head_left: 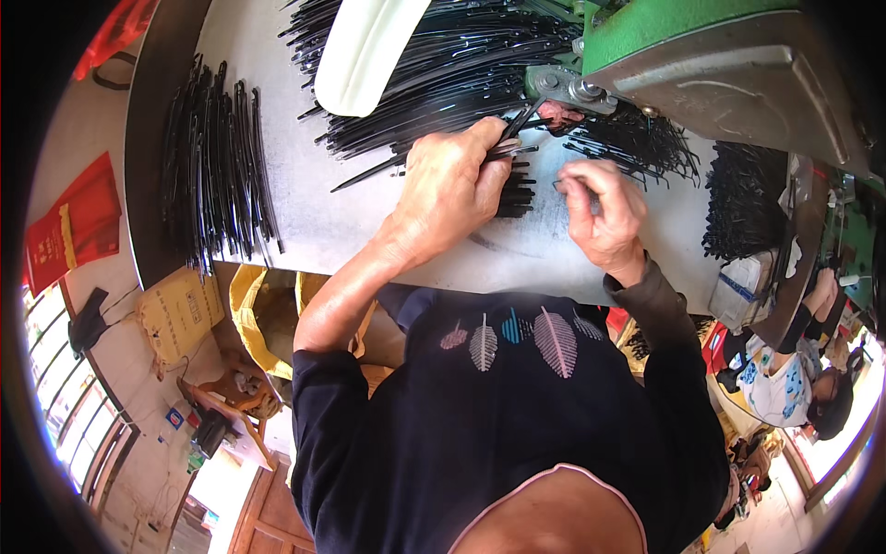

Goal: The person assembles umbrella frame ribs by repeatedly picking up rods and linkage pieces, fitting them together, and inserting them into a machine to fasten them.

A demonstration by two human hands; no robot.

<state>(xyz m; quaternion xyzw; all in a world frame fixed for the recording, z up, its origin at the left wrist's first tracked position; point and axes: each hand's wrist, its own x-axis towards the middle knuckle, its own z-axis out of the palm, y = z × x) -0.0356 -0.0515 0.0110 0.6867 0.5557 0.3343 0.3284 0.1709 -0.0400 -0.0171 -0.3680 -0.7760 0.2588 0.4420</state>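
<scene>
- The left hand (pixel 452 189) is curled shut around a bundle of thin black metal strips (pixel 512 180), gripped near the middle of the grey worktable (pixel 314 222), close below the green machine (pixel 701 46)
- The bundle's long axis runs slantwise from the palm up toward the machine's metal fitting (pixel 563 88); its tips poke out past the knuckles, just short of that fitting
- The right hand (pixel 604 212) sits just beside the bundle, on its right; thumb and forefinger are pressed together, pinching what looks like a single thin piece, too small to be sure
- The left hand is the nearer one to the fitting, the right lies a little lower, toward the near edge of the table
- More black strips lie in a loose heap (pixel 443 65) across the far edge, under a pale curved guard (pixel 365 51), and a tidier row (pixel 217 166) rests near the left edge, well apart from both hands
- Another dark pile (pixel 738 198) lies at the right edge
</scene>
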